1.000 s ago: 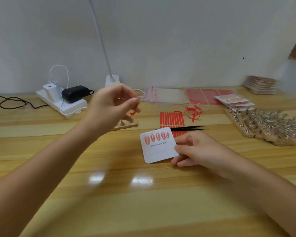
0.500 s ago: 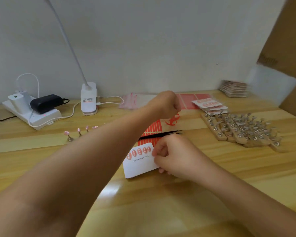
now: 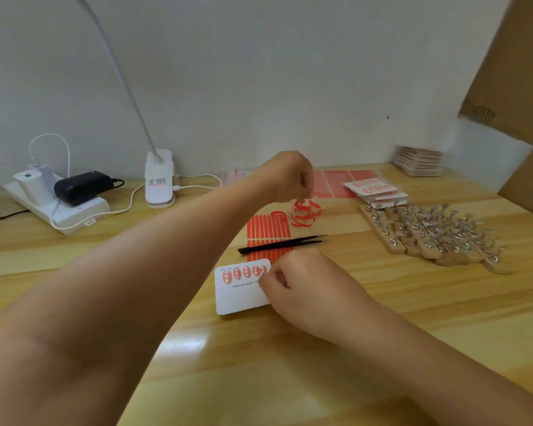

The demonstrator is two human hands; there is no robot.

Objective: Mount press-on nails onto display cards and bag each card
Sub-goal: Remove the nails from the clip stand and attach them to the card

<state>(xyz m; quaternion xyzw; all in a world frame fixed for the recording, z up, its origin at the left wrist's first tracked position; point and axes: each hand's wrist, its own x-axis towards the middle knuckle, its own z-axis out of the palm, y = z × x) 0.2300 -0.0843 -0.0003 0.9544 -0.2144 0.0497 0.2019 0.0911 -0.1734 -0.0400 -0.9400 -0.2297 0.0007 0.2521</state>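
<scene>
**Card filled, liner scraps going to the pile**

Display card [image 3: 242,298] lies flat on the counter [image 3: 197,358], near centre. Five orange press-on nails [image 3: 246,273] sit in a row along its top edge, above a printed line of text.

Right hand [image 3: 302,285] rests on the card's right edge, fingers curled, pinning it down. Whether its grip has a pinch on the card edge or simply presses on it, I cannot tell (fingertips are tucked under).

Left hand [image 3: 291,176] reaches across to the far side, fingers curled downward just above a tangle of red liner strips [image 3: 305,212]. Grip looks closed; whether a strip is in it is hidden by the knuckles.

Nearby: black tweezers [image 3: 282,244] lying across a sheet of red adhesive tabs [image 3: 266,227], which is just beyond the card. Bagged cards [image 3: 374,190] are stacked at right rear, beside wooden nail stands [image 3: 437,238].

Judgement: mounting on this card looks done; the step in hand seems to be clearing waste. Next move probably calls for fetching a clear bag from the back (a pinkish stack [image 3: 236,176] behind the left wrist) and sliding the card in without knocking the nails.
</scene>
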